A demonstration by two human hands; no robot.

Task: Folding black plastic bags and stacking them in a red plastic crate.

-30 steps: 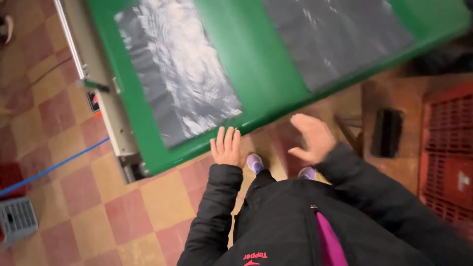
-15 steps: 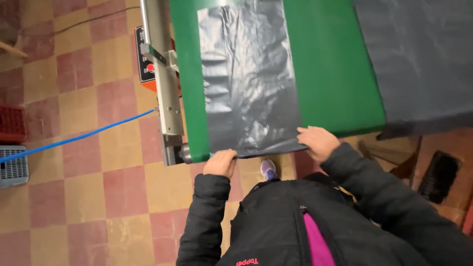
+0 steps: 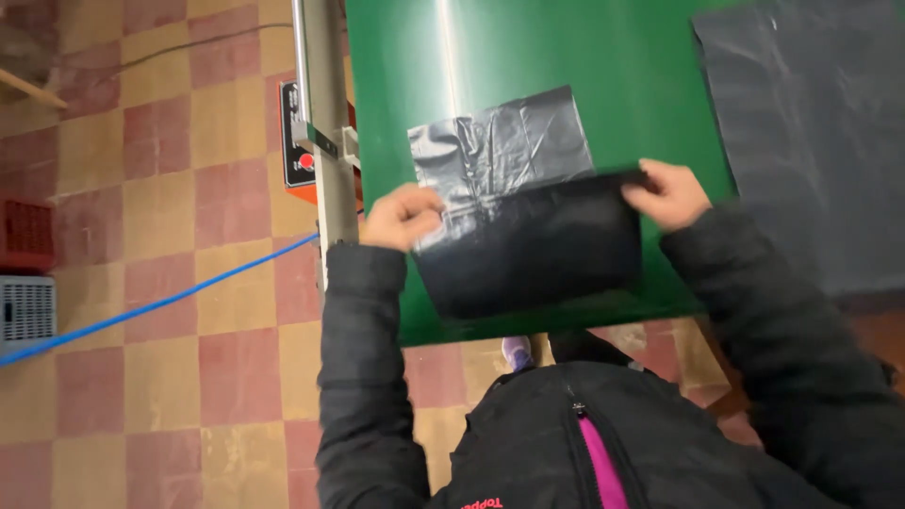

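At near edge of green surface [image 3: 528, 57]: black plastic bag [image 3: 528, 221], folded over;
Left hand [image 3: 403, 215]: pinching bag's left side;
Right hand [image 3: 667, 193]: gripping its right corner

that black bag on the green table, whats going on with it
A person in a black jacket stands at the end of the green table with the black bag flat on it. The left hand pinches the bag's left edge and the right hand grips its right edge. The near part is folded up over the rest, so the bag lies doubled. Another dark sheet lies flat on the right.
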